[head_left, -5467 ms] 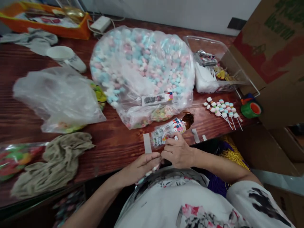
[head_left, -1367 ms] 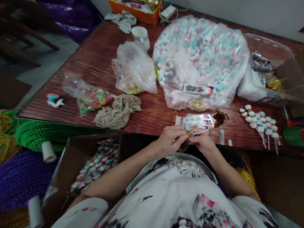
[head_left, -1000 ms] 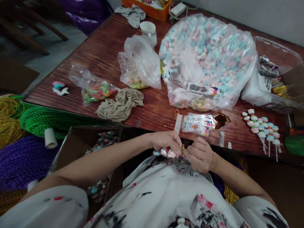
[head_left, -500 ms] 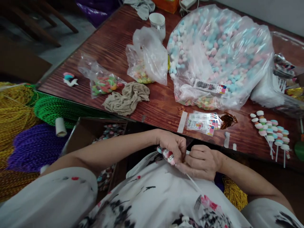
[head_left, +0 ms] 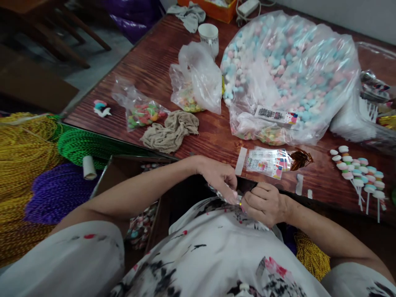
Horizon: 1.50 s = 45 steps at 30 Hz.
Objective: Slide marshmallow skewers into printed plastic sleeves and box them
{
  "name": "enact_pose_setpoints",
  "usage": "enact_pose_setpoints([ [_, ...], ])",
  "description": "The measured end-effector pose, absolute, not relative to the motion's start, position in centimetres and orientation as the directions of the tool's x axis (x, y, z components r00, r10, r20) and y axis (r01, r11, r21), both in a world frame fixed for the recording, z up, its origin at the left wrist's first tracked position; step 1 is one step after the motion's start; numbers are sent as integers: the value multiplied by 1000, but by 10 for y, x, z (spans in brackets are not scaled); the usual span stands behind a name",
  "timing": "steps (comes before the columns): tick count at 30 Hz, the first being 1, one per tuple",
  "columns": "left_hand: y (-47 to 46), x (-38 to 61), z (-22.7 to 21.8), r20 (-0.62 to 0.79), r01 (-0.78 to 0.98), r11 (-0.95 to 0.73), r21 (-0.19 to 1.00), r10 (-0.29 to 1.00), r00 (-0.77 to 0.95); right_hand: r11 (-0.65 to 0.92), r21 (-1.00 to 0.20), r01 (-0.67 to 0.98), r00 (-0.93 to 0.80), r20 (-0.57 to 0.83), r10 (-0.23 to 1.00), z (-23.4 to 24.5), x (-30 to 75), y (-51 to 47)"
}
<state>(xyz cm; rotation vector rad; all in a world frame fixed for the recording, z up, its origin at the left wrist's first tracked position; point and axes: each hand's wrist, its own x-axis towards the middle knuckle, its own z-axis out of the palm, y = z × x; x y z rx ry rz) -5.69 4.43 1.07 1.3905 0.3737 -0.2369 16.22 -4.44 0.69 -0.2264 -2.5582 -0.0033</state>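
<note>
Both my hands meet in front of my shirt, just below the table's front edge. My left hand (head_left: pixel 218 176) is closed around a wrapped marshmallow lollipop (head_left: pixel 216 191), mostly covered by the fingers. Close beside it, my right hand (head_left: pixel 265 204) is curled at the lollipop's stick end, with a small shiny gold bit between the hands. The right fingers hide most of what they pinch. On the table ahead lie printed clear wrappers (head_left: pixel 265 162) and a bundle of gold twist ties (head_left: pixel 300 159). Several marshmallow lollipops (head_left: pixel 359 170) lie to the right.
A big bag of pastel marshmallows (head_left: pixel 287 70) fills the table's back right. Smaller candy bags (head_left: pixel 145 113), a beige cloth (head_left: pixel 171 131) and a white mug (head_left: pixel 208 39) stand left of it. A box of wrapped candy (head_left: pixel 140 227) sits under my left arm, near coils of cord (head_left: pixel 58 194).
My hands have shifted at the lollipop; its candy end and white stick, visible before, are now mostly hidden. The right hand has turned, and a gold bit shows between the hands.
</note>
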Motion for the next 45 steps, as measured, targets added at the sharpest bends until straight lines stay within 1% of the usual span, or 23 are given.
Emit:
enact_pose_setpoints([
  [2, 54, -69, 23, -405, 403, 39, 914, 116, 907, 980, -23, 199, -841, 510, 183, 9, 160, -43],
  [4, 50, -74, 46, -324, 396, -191, 898, 322, 890, 965, -11, 263, -857, 457, 238, 8, 156, -39],
  [6, 29, -71, 71, -93, 413, -478, 776, 561, 823, 935, -47, 353, -845, 413, 340, 7, 153, -30],
  [7, 15, -66, 80, 29, 429, -599, 677, 604, 797, 906, -94, 412, -818, 399, 414, 9, 152, -23],
  [8, 0, -60, 86, 123, 421, -698, 579, 586, 801, 869, -164, 468, -776, 395, 492, 13, 152, -17],
  [11, -28, -46, 69, 208, 220, -887, 405, 324, 923, 707, -491, 509, -590, 399, 702, 31, 149, -2],
  [13, -21, -44, 42, 198, 250, -867, 431, 361, 911, 598, -698, 394, -481, 398, 781, 42, 144, -1],
  [15, -1, -48, 20, 233, 319, -730, 604, 545, 806, 492, -834, 252, -432, 357, 828, 44, 137, -8],
  [17, 17, -54, 12, 283, 266, -562, 783, 703, 653, 389, -903, 185, -465, 269, 844, 35, 130, -14],
  [19, 23, -58, 12, 361, 167, -506, 846, 775, 518, 374, -898, 230, -487, 226, 843, 22, 126, -16],
  [20, 22, -59, 13, 391, 142, -500, 854, 798, 457, 430, -855, 289, -485, 256, 836, 17, 126, -15],
  [22, 14, -57, 9, 373, 96, -428, 899, 861, 346, 623, -645, 442, -490, 408, 770, 9, 129, -10],
  [25, -1, -52, -5, 113, -95, -83, 992, 916, 384, 799, -196, 569, -554, 626, 549, 6, 132, 0],
  [27, -8, -50, -14, -52, -170, 174, 970, 832, 553, 819, -47, 572, -554, 714, 428, 5, 132, 4],
  [29, -12, -49, -16, -134, -159, 299, 941, 759, 637, 824, -25, 566, -526, 759, 384, 4, 129, 6],
  [31, -12, -52, -15, -126, -96, 225, 970, 796, 592, 820, -86, 566, -503, 752, 426, 3, 127, 8],
  [33, -8, -59, -12, -4, 85, -42, 996, 873, 488, 802, -217, 556, -483, 702, 524, 2, 125, 8],
  [35, -4, -68, -10, 190, 354, -359, 863, 882, 432, 750, -426, 506, -451, 610, 651, 1, 126, 8],
  [38, -1, -82, -11, 426, 611, -627, 483, 778, 462, 465, -829, 312, -409, 325, 853, -5, 127, 4],
  [40, -2, -87, -15, 502, 663, -688, 295, 702, 505, 49, -993, 107, -408, 1, 913, -10, 124, -2],
  [41, -4, -89, -17, 529, 669, -705, 234, 670, 521, -192, -981, -4, -426, -172, 888, -12, 121, -7],
  [43, -7, -93, -25, 581, 658, -731, 182, 620, 528, -575, -792, -204, -491, -426, 760, -14, 110, -18],
  [45, -13, -100, -35, 620, 635, -741, 220, 608, 495, -745, -575, -338, -567, -508, 649, -14, 94, -31],
])
